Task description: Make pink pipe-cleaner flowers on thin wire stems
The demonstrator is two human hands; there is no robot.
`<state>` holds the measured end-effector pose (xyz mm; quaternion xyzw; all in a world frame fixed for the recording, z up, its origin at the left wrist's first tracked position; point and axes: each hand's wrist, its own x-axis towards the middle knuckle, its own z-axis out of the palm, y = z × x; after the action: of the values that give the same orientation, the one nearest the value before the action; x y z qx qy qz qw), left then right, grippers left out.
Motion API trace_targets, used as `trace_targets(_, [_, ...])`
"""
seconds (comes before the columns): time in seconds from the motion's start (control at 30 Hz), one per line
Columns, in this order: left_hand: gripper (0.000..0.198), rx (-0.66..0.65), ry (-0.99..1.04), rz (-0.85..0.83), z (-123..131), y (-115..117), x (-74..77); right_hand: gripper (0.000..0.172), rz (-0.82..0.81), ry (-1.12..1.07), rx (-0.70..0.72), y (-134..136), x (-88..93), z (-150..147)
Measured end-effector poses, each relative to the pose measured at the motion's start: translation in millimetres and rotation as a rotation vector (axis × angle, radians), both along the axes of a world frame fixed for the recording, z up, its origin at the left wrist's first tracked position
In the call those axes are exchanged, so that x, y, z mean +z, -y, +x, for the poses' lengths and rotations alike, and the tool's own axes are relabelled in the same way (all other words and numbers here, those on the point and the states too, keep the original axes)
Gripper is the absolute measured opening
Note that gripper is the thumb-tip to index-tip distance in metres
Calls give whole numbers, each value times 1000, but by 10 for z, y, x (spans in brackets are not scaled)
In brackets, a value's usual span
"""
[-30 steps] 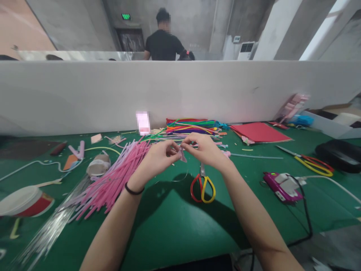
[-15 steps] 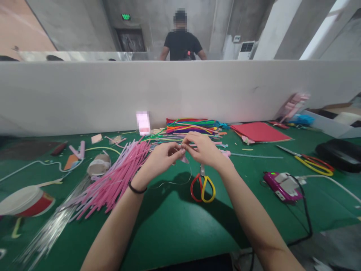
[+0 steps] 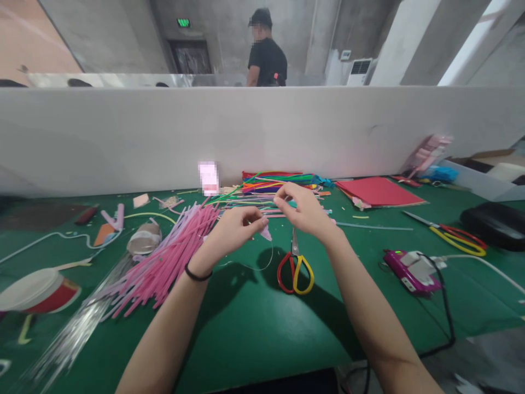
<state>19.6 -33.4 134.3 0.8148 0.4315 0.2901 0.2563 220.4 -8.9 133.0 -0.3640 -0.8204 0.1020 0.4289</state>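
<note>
My left hand (image 3: 238,225) pinches a small pale lilac piece (image 3: 266,232) between thumb and fingers above the green table; its exact kind is unclear. A thin wire or thread (image 3: 266,265) curves below this piece. To the right and slightly higher, my right hand (image 3: 301,210) is apart from it, with thumb and fingertips drawn together. Whatever they hold, if anything, is too small to make out. Beneath my right hand lie scissors (image 3: 295,271) with red and yellow handles, their blades pointing away. A pile of pink pipe cleaners (image 3: 176,257) lies left of my left hand.
Multicoloured pipe cleaners (image 3: 279,183) lie along the white partition (image 3: 164,137). Red sheets (image 3: 379,191), a second pair of scissors (image 3: 455,238) and a purple power strip (image 3: 412,272) with cables are on the right. A tape roll (image 3: 144,239) and white-red tub (image 3: 41,290) stand left.
My right hand has moved up and right, away from my left hand, which stays nearly in place with the lilac piece. The person beyond the partition has turned sideways.
</note>
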Motion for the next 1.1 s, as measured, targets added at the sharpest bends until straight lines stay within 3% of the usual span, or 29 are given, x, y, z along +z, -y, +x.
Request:
trace_targets(0.23, [29, 45, 29, -5, 7, 25, 21, 34, -78, -32, -131, -33, 11, 79])
trace_targets(0.3, [29, 44, 42, -4, 6, 22, 15, 36, -93, 5, -98, -40, 5, 63])
trace_targets(0.47, [30, 51, 27, 11, 2, 18, 11, 21, -177, -96, 67, -16, 4, -35])
trace_targets(0.63, [28, 82, 15, 61, 23, 32, 25, 17, -378, -142, 73, 13, -19, -147])
trace_targets(1.1, [29, 115, -19, 99, 21, 23, 18, 17, -269, -14, 32, -5, -64, -158])
